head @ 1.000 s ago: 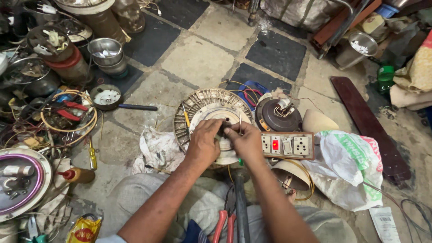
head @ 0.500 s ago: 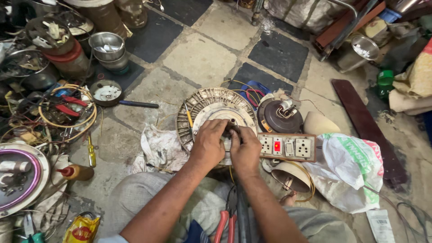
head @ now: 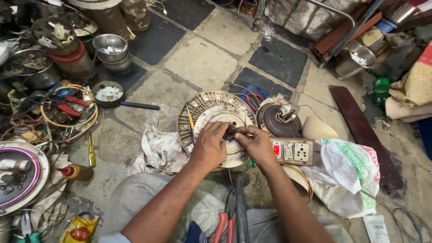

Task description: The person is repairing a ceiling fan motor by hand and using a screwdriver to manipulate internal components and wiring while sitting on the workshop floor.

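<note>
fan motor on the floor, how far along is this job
Done, by the look of it: the round ribbed metal fan motor lies opened on the tiled floor, and a dark round motor part sits apart beside it. In hand: the left hand and right hand meet at its hub, fingers on a small part. Left: the separate part is not yet refitted; red-handled pliers lie unused.

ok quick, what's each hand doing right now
Left hand: fingers curled, pinching at the hub of the round ribbed metal fan motor; what it grips cannot be told.
Right hand: likewise.
</note>
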